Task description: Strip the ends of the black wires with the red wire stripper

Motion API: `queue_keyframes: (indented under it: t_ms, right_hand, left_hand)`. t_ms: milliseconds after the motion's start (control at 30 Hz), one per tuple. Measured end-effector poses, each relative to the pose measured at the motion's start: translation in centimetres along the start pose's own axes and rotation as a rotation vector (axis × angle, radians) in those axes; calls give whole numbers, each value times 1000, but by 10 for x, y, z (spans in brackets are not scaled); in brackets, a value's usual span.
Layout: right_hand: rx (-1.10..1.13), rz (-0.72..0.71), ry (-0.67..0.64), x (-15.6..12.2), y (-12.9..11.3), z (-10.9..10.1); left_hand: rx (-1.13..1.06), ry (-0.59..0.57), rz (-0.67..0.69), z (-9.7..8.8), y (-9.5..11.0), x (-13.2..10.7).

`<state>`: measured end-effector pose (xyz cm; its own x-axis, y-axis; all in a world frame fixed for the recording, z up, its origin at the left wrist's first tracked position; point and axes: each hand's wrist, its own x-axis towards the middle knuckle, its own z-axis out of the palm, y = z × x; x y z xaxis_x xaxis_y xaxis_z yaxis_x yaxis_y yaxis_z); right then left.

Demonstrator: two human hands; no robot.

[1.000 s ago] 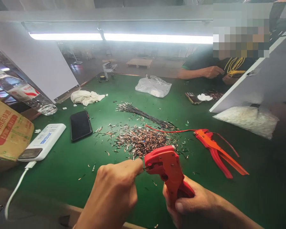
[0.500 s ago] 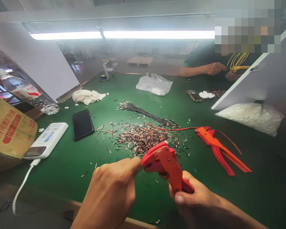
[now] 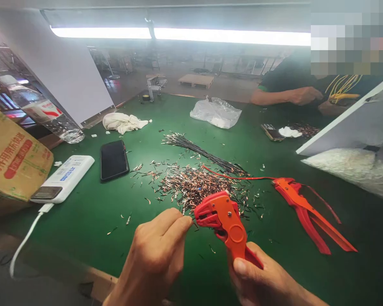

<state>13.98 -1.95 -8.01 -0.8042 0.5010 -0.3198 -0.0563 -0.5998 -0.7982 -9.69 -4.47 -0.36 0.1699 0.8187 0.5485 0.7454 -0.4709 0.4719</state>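
My right hand (image 3: 258,272) is wrapped round the handles of a red and orange wire stripper (image 3: 231,221), its head tilted up to the left. Close to the jaws, my left hand (image 3: 161,242) is closed in a pinch. A short, thin end of wire (image 3: 195,224) shows at its fingertips; the rest is hidden by the hand. Behind the tool lies a heap of cut wire ends (image 3: 194,185), dark with coppery tips. A bundle of black wires (image 3: 204,153) rests beyond the heap.
A second wire stripper (image 3: 312,214) lies at right. Left are a phone (image 3: 114,160), a white power bank (image 3: 65,178) with cable, a carton (image 3: 15,161) and a bottle (image 3: 47,110). Farther off are a cloth (image 3: 124,123), a plastic bag (image 3: 215,112) and a co-worker's hand (image 3: 306,96).
My left fingertips have come away from the stripper's jaws, leaving a small gap. The jaws look wider apart. My view has shifted, so the table things sit slightly differently.
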Motion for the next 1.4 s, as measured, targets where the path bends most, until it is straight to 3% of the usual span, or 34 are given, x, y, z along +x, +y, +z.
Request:
queue_keyframes:
  t_ms: [200,400,667,900,1000,1100,1233,1400]
  right_hand:
    - [135,-35,-26,3,-10,6]
    - [168,-57,-147,2,-10,3]
    - [127,-77,-44,0,-13,10]
    - [-6,-112,-117,2,-9,1]
    - [-4,-130,-4,-2,-6,1]
    - [129,-104,-65,-4,-4,4]
    - [427,-14,-146,-1,-6,11]
    - [538,14,-204,-2,-20,17]
  left_hand:
    - [-95,-78,4,-5,-12,4]
    - [-75,-112,-13,-5,-12,11]
    - [-77,-76,-19,-8,1,19]
    - [-82,-166,-35,-7,8,15]
    - [-52,-172,-103,-7,8,12]
    - [-6,-160,-156,-15,9,13]
    - [37,-45,-124,-21,14,17]
    - [67,214,-250,5,21,15]
